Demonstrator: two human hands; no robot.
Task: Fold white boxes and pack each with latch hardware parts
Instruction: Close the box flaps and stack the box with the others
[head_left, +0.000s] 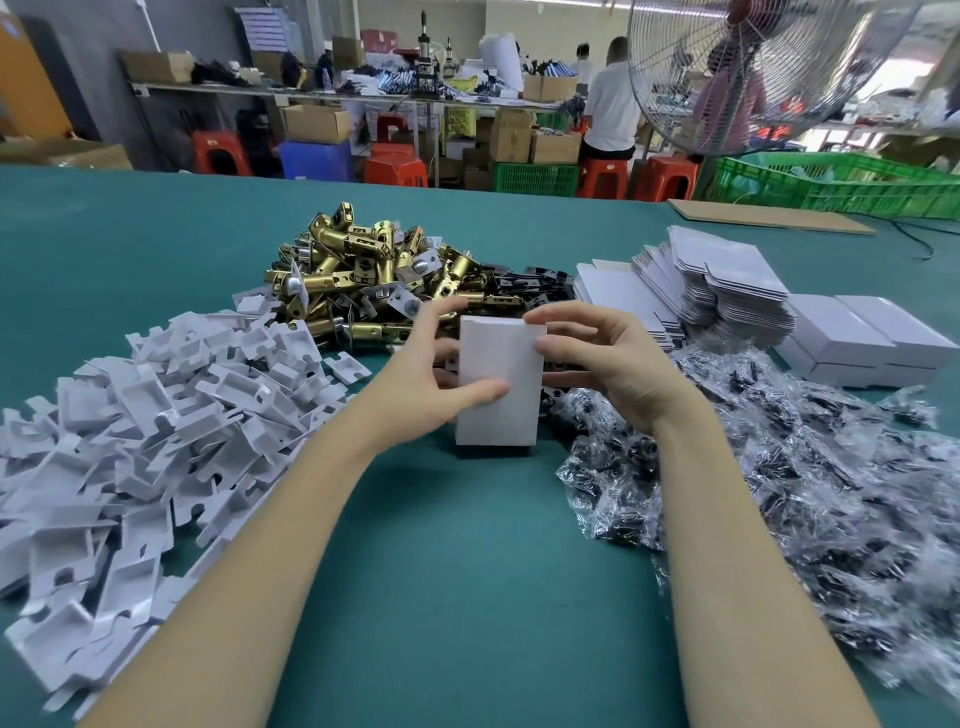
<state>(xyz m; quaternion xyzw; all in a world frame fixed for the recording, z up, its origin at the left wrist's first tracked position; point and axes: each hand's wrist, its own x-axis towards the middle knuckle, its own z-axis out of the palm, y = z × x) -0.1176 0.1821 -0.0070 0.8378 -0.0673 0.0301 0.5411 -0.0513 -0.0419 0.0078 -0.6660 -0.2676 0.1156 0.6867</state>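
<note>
Both my forearms reach forward over the green table and meet at the white box, which stands upright on the table at the centre, its closed top facing away from me. My left hand grips its left side — thumb laid flat across the front face, fingers curled round behind. My right hand pinches the upper right edge, thumb on the front near the top corner, index finger arched over the top, the other fingers bent behind. The box face is plain white; I can read no writing on it.

Just beyond the box lies the heap of brass latches. White plastic inserts are piled to my left, bagged dark parts to my right, and flat box blanks beside folded boxes at far right.
</note>
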